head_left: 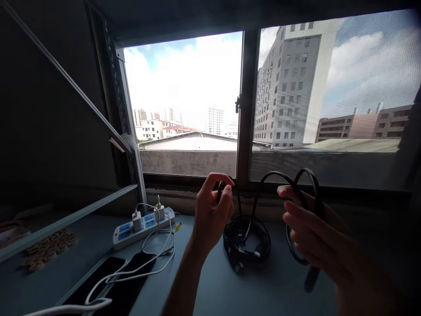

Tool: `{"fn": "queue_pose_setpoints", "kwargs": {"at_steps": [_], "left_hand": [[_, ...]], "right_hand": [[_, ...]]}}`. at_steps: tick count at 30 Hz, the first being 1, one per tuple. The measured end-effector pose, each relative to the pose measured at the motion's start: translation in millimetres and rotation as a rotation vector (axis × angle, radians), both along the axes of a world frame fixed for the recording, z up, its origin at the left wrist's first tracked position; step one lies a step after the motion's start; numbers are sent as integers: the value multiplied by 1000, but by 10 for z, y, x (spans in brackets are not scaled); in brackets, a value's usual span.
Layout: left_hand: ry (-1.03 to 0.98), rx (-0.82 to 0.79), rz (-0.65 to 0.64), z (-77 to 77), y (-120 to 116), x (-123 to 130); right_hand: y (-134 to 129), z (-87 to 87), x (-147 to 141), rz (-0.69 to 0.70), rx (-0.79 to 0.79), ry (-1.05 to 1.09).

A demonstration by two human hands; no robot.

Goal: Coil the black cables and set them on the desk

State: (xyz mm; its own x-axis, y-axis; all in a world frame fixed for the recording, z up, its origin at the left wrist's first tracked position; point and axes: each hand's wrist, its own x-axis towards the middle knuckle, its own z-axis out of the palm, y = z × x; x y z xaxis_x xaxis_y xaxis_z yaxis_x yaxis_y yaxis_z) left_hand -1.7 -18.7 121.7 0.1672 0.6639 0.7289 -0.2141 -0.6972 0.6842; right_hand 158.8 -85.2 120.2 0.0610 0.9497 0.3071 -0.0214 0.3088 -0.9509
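Observation:
My left hand (215,213) is raised above the desk, thumb and index finger closed around a short bend of black cable (220,192). To the right, my right hand (317,237) is wrapped around loops of black cable (309,175), with a dark plug end (312,280) hanging below the fingers. One strand arches left from these loops and drops behind my left hand's side toward the desk. Between and beyond both hands lies a coiled bundle of black cables (268,243) with several metal-tipped plugs. Whether the held cable joins that bundle is hard to make out.
On the left, a white power strip (144,228) carries two white chargers with white cables (158,274) trailing over two dark phone-like slabs (131,281). A metal frame bar (72,83) slants at far left, near a brown beaded-looking pile (51,250). A window (248,109) stands behind the desk.

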Motion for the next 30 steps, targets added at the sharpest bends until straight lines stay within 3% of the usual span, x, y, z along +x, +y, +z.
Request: {"fn": "queue_pose_setpoints", "kwargs": {"at_steps": [4, 8, 12, 15, 19, 26, 28, 30], "left_hand": [[226, -84, -91, -3, -59, 7], [349, -118, -100, -5, -139, 16], [306, -69, -75, 0, -128, 13], [183, -35, -9, 7, -86, -31], [174, -28, 26, 20, -69, -104], [295, -94, -82, 3, -215, -12], [315, -112, -111, -12, -239, 28], [327, -98, -108, -23, -232, 44]], "right_hand": [[-17, 73, -71, -128, -75, -166], [1, 57, -108, -281, 36, -187], [-52, 14, -129, -177, 215, -77], [-142, -12, -131, -152, 273, -126], [-238, -45, -142, -154, 229, -211], [-183, -90, -274, 130, 104, -459], [-190, -87, -332, 101, 62, -484], [-216, -73, -373, -18, 47, -469]]}}
